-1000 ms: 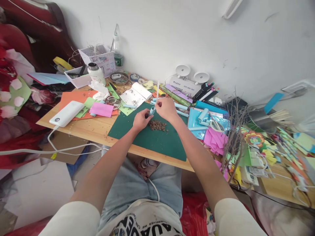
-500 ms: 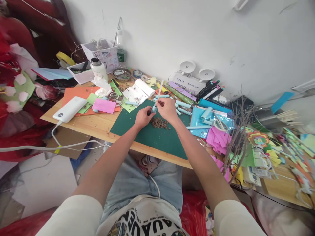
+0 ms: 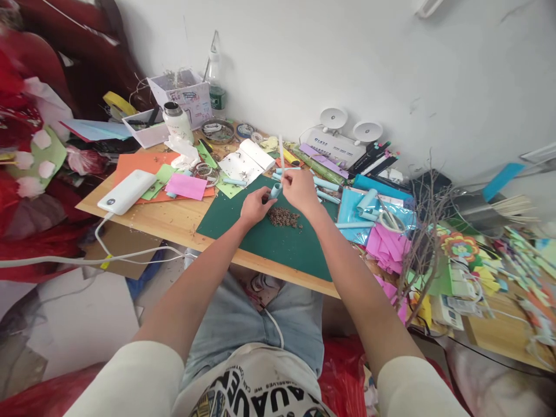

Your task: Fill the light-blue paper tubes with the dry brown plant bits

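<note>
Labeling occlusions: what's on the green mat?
A brown pile lies on the green mat. Left hand with blue tube and right hand with stick hide its far part.

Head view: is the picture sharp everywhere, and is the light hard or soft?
Head view: sharp in the centre, where the left hand holds a light blue rolled paper tube and the right hand a thin white stick; the coloured paper pieces at the right edge are smeared; light soft, shadows faint, no glare.
</note>
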`<state>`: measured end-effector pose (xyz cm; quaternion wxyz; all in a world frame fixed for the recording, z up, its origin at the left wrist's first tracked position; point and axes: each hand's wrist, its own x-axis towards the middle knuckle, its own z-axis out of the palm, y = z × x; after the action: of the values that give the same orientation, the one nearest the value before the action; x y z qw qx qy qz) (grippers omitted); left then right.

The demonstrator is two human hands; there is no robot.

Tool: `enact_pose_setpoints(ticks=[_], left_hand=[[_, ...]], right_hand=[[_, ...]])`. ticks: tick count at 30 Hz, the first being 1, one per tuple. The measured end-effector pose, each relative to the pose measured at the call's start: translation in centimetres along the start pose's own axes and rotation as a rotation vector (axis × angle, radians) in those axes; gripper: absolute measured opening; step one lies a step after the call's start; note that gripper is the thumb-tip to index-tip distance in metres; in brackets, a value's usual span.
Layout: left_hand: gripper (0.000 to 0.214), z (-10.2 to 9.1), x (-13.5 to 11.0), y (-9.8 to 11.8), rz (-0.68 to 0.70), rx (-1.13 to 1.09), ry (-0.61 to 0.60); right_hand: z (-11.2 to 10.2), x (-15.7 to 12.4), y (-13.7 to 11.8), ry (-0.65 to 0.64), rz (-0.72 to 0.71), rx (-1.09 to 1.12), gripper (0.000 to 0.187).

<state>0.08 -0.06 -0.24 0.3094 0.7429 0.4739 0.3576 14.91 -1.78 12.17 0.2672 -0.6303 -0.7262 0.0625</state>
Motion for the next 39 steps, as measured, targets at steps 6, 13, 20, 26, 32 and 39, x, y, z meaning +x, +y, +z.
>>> enact_pose_setpoints(ticks=[6, 13, 20, 26, 32, 39], left_hand=[[0.019, 0.0, 0.0, 0.1, 0.007, -0.005, 0.002], [0.020, 0.0, 0.0, 0.0, 0.005, -0.012, 0.009], [0.020, 0.0, 0.0, 0.0, -0.003, -0.015, 0.005], [0.019, 0.1, 0.0, -0.2, 0.007, -0.002, 0.005], [0.020, 0.0, 0.0, 0.0, 0.011, -0.003, 0.011], [0.020, -0.1, 0.0, 0.2, 0.009, -0.006, -0.008]], right_hand=[[0.6, -0.4, -0.1, 0.087, 0.010, 0.007, 0.024], [2.1, -0.9, 0.1, 0.152, 0.061, 0.195, 0.025], [2.0, -0.7, -0.2, 0.155, 0.095, 0.219, 0.023], [1.3, -0.3, -0.4, 0.105, 0.092, 0.121, 0.024], [1.2, -0.7, -0.9, 0.090, 0.098, -0.040, 0.020], [2.0, -1.1, -0.3, 0.132, 0.104, -0.018, 0.022]])
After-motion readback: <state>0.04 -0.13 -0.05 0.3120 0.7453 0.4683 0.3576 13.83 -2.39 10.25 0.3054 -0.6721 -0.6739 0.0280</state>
